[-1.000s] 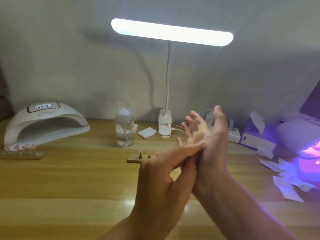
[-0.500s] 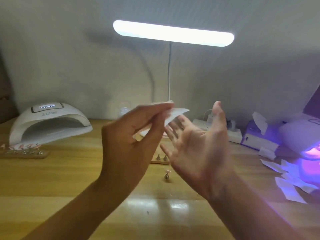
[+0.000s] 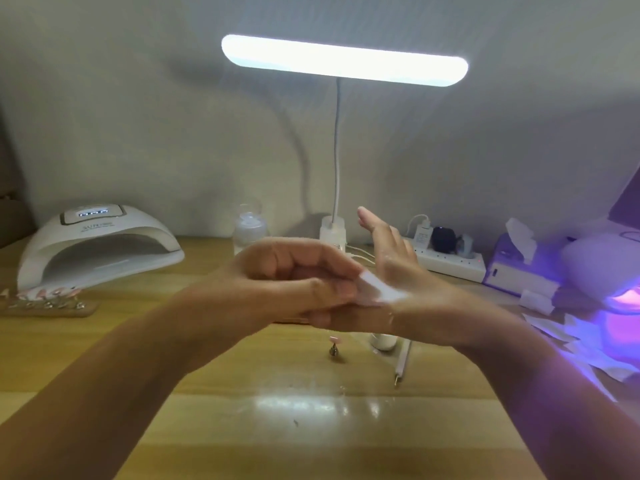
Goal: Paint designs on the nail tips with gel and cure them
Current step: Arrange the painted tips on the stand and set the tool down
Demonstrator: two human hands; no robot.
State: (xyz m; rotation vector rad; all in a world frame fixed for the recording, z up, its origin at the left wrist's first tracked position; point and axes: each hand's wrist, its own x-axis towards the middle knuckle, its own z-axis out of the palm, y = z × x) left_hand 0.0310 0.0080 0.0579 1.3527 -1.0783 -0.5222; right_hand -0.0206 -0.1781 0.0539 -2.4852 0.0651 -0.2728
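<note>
— What are your hands doing?
— My left hand [image 3: 294, 282] pinches a white wipe [image 3: 375, 295] against my right hand [image 3: 393, 271], near the wrist; its fingers are held straight.
— The nail tip?
— The nail tip [image 3: 334, 341] sits on its stand, just beneath both hands.

Left hand [image 3: 294, 282]: pinches a white pad [image 3: 379, 294], pressed to the right hand near the wrist.
Right hand [image 3: 394, 261]: fingers straight, pointing away.
Table [image 3: 242, 427]: tip [image 3: 334, 346] on a stand, jar [image 3: 382, 341], brush [image 3: 402, 363] under the hands.
Far left: white lamp [image 3: 97, 244], tip row [image 3: 45, 296] before it.
Far right: purple lamp [image 3: 620, 271], glowing.
</note>
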